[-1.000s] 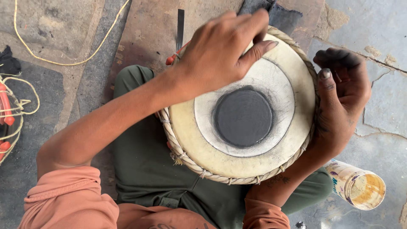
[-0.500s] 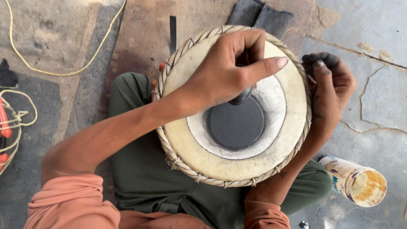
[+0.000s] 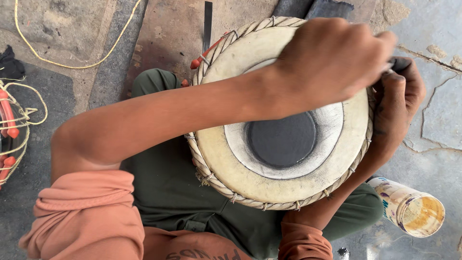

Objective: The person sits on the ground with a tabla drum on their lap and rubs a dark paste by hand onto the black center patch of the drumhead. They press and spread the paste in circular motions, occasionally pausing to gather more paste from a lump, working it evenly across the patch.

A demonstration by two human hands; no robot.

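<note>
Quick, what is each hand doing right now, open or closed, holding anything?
Left hand: curled closed over the far side of the drum head; what it pinches cannot be told.
Right hand: wrapped around the drum's right rim, steadying it.

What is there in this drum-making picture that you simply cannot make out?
- Head view: the left hand covers the far part of the drum head, so its fingertips are hidden.
- Whatever the right hand grips at the braided rim: hidden by both hands.
- The drum's body: hidden beneath the skin.
- The roped frame: cut by the left edge.
- The jar: contents unclear.
</note>
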